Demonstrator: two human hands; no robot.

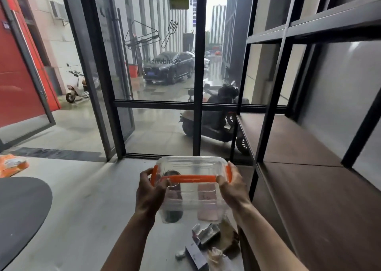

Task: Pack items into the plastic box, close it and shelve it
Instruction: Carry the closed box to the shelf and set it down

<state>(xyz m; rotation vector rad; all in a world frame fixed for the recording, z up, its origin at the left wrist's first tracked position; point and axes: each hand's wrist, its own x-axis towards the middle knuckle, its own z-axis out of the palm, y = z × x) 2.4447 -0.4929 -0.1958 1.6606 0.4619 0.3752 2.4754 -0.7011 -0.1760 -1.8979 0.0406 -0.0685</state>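
I hold a clear plastic box (191,196) with an orange handle and orange side clips in front of me, above the floor. Its lid is on. My left hand (151,190) grips its left end and my right hand (232,188) grips its right end. Through the walls I see a dark round item at the left and a pale pink item at the right inside. The dark brown shelf (305,188) in a black metal frame stands just to the right of the box.
Loose packets and small cartons (206,244) lie on the floor below the box. A dark round table (20,208) is at the left, with an orange packet (12,164) beyond it. Glass wall and an open door are ahead.
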